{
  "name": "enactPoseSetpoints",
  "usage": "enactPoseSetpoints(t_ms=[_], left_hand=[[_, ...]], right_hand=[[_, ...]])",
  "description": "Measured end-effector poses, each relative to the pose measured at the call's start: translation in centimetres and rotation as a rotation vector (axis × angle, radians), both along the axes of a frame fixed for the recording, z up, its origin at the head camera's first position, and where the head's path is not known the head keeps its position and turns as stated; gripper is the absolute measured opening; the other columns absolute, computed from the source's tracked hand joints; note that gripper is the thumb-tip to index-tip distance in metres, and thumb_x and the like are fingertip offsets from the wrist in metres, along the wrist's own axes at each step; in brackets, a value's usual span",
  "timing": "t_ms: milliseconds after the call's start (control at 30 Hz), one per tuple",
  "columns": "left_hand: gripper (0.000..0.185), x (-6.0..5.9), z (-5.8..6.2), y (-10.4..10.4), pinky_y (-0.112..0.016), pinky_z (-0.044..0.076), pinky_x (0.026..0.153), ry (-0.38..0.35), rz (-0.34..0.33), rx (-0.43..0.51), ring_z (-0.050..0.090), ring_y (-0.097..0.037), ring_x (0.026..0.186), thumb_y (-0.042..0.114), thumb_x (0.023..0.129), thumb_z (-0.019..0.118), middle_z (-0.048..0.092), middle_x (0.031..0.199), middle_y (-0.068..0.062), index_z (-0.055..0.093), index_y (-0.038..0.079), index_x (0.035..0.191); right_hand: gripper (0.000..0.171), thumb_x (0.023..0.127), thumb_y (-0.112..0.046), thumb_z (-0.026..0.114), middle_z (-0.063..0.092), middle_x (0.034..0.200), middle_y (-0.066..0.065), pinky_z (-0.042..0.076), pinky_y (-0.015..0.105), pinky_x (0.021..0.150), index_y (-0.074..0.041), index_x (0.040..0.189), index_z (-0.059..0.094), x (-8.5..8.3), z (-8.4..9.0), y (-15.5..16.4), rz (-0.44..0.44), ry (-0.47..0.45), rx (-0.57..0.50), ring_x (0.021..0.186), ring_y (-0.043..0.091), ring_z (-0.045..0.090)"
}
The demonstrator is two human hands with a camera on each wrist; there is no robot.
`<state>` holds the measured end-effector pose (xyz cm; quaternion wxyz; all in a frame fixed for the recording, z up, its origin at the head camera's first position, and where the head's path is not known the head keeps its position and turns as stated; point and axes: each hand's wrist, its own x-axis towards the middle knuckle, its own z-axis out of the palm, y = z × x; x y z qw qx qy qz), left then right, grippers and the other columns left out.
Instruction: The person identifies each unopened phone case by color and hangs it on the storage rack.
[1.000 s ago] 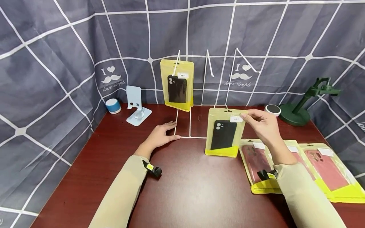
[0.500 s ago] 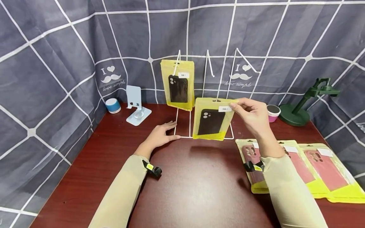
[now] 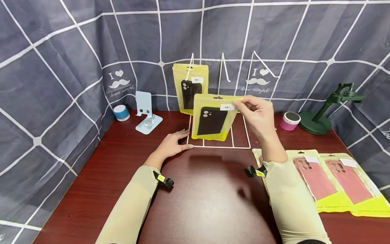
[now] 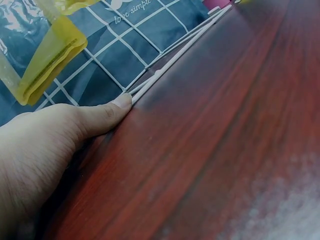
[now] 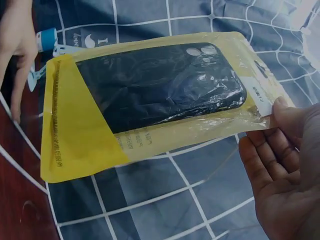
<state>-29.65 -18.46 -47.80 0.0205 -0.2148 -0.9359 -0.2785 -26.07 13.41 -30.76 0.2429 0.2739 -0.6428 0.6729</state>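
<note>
In the head view, my right hand (image 3: 257,115) pinches the upper right corner of a yellow-edged clear pouch with a black phone case (image 3: 212,121), held up before a white wire display rack (image 3: 226,147). Thumb and fingers grip it beside the white label in the right wrist view, its hang hole (image 5: 261,67) unblocked. Another pouched black phone case (image 3: 199,72) hangs on the rack's left hook, partly covered by the held one. My left hand (image 3: 171,144) rests at the base's front left corner, fingers extended; its thumb (image 4: 107,114) presses the wire in the left wrist view.
Pouches with pink phone cases (image 3: 350,179) lie at the right, one mostly under my right forearm. A light blue phone stand (image 3: 144,105) and blue cylinder (image 3: 122,113) stand back left. A pink cylinder (image 3: 289,122) and dark green stand (image 3: 315,122) are back right.
My right hand has carried the pouched phone case left and upward, from above the table's right side to in front of the hanging pouch. My left hand has stayed on the rack's corner.
</note>
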Motion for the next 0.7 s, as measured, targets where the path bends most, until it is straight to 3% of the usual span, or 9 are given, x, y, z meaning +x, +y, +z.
enactPoseSetpoints(t_ms=[133,367,533,700], left_hand=[[0.08,-0.1,-0.1,-0.1,-0.043,0.03,0.118,-0.002,0.009,-0.008,0.038,-0.021,0.145,0.069,0.083,0.068,0.048,0.153,0.001,0.052,0.026,0.149],[0.077,-0.2,-0.1,-0.2,-0.041,0.034,0.115,0.002,0.028,0.0,0.042,-0.017,0.142,0.07,0.082,0.069,0.049,0.152,0.001,0.056,0.027,0.146],[0.07,-0.1,-0.2,-0.2,-0.04,0.043,0.108,0.008,0.04,0.02,0.053,-0.018,0.131,0.068,0.082,0.07,0.059,0.141,0.002,0.061,0.031,0.14],[0.067,0.0,-0.1,0.0,-0.042,0.043,0.108,-0.001,0.032,0.018,0.053,-0.019,0.131,0.065,0.082,0.072,0.061,0.139,0.006,0.061,0.033,0.14]], right_hand=[[0.01,0.086,0.007,0.074,0.068,0.069,0.001,0.041,0.017,0.053,0.017,0.086,0.07,-0.2,0.3,-0.9,0.007,0.015,-0.027,0.057,0.011,0.053],[0.016,0.087,0.005,0.075,0.071,0.075,-0.001,0.047,0.018,0.06,0.02,0.087,0.068,-0.8,0.6,-2.7,0.08,0.052,-0.084,0.064,0.008,0.059],[0.011,0.087,0.009,0.073,0.073,0.078,-0.001,0.049,0.02,0.063,0.019,0.089,0.069,-0.9,1.0,-4.7,0.063,0.08,-0.066,0.066,0.009,0.061],[0.009,0.088,0.005,0.074,0.072,0.078,0.0,0.049,0.021,0.064,0.013,0.091,0.073,-1.0,1.8,-7.1,0.024,0.047,-0.059,0.067,0.011,0.061]])
